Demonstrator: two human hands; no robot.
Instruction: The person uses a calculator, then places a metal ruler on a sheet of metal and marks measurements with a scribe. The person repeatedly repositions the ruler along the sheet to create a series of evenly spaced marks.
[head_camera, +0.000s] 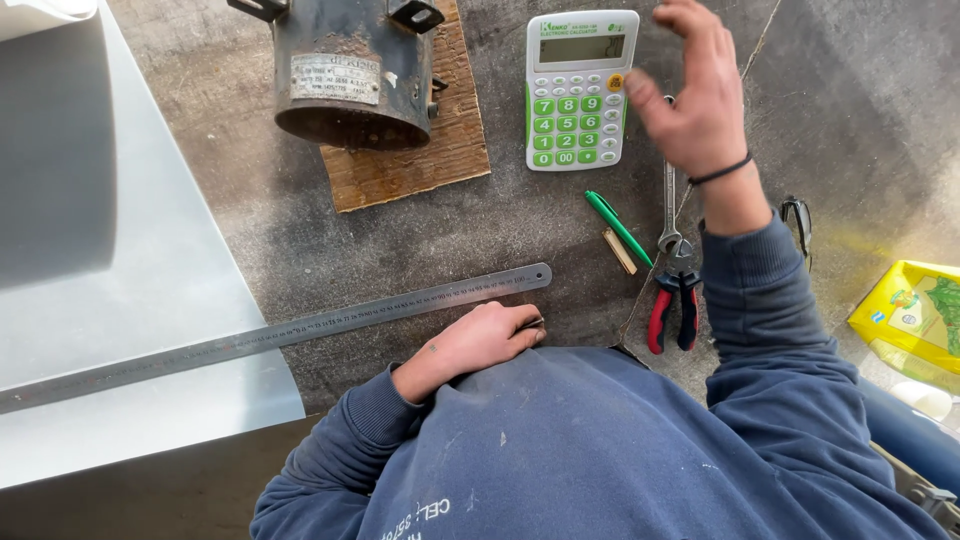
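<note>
Fingers of the left hand (480, 340) are curled into a loose fist on the counter (300, 230), just below the long steel ruler (300, 328). Right hand (690, 95) hovers with released fingers beside the green-and-white calculator (580, 90), above the wrench (668, 205).

The long steel ruler (270, 335) runs out of frame at the left edge, as does the pale grey sheet (120, 300) beneath it. The rusty cylindrical metal housing (352, 70) is cropped at the top; the yellow and green packet (915, 315) at the right. The curled left hand (480, 340) hides whatever its fingers pinch.
</note>
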